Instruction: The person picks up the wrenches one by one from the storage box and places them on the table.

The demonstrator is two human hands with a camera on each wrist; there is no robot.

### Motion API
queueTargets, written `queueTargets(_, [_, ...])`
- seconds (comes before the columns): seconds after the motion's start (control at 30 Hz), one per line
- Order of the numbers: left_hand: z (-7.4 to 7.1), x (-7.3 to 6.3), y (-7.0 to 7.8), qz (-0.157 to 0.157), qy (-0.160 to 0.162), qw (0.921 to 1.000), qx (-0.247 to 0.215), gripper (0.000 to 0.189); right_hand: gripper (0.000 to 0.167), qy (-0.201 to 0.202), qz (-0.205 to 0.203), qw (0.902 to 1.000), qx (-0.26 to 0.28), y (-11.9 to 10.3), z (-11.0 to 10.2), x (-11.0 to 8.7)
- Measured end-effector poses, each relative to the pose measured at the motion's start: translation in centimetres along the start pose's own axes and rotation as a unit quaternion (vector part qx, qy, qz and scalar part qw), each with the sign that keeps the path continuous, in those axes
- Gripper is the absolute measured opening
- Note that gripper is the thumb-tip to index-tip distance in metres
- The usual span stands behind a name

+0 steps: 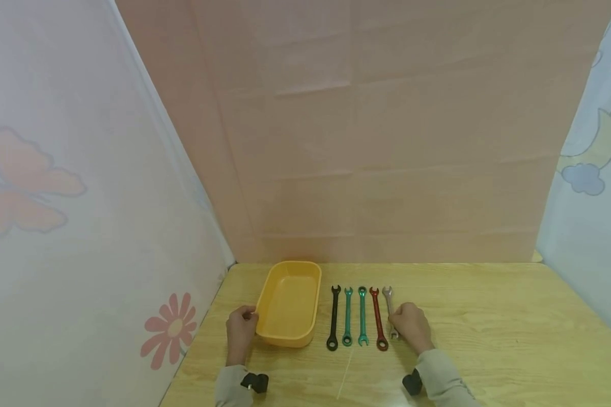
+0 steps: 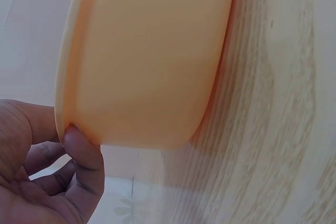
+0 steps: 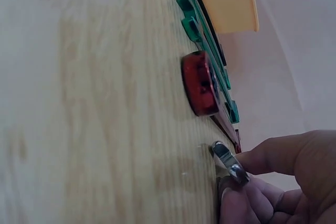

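Observation:
A yellow plastic basin (image 1: pixel 287 305) stands on the left part of the table, nothing inside it. My left hand (image 1: pixel 241 328) pinches its rim at the near left side, thumb and finger on the edge in the left wrist view. At the right end of a row of wrenches lies a silver wrench (image 1: pixel 388 302). My right hand (image 1: pixel 411 326) pinches it around the middle, and its near end (image 3: pixel 231 162) shows between thumb and fingers in the right wrist view. Just left of it is a red wrench (image 1: pixel 378 319).
Left of the red wrench lie two green wrenches (image 1: pixel 362 316) and a black wrench (image 1: pixel 334 317), side by side, next to the basin. The wooden table (image 1: pixel 489 328) meets a pinkish hanging sheet (image 1: pixel 387 169) at its back and printed white sheets (image 1: pixel 107 198) at both sides.

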State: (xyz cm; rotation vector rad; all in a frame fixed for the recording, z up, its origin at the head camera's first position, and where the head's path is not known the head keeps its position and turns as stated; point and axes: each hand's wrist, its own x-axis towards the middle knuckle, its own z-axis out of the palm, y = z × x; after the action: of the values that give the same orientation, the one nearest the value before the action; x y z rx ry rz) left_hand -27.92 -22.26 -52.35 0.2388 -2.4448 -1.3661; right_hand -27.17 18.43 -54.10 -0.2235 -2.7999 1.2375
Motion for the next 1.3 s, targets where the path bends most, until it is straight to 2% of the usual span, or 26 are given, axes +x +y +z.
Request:
queueTargets(0.27, [0.10,0.19,0.25,0.015,0.012,0.9998,0.000,0.017,0.024,0.003,-0.004,0.9999,-0.010,-0.08,0.02,0.12])
queueTargets(0.43, [-0.02,0.19,0.19,0.006,0.006,1.0000,-0.002,0.017,0.017,0.003,-0.007,0.9999,-0.013,-0.10,0.24,0.13])
queueTargets(0.7, [0.06,-0.02,0.10,0.000,0.010,0.9999,-0.006,0.017,0.018,0.000,-0.010,0.9998,-0.015,-0.12,0.32,0.09])
queueTargets(1.0, [0.30,-0.11,0.29,0.009,0.019,0.9996,-0.018,0.016,0.017,0.005,-0.013,0.9998,-0.016,0.02,0.09,0.11])
queueTargets(1.3, [0.41,-0.01,0.26,0.022,0.016,0.9996,-0.008,0.020,0.017,0.007,-0.014,0.9997,-0.018,0.12,-0.05,0.08])
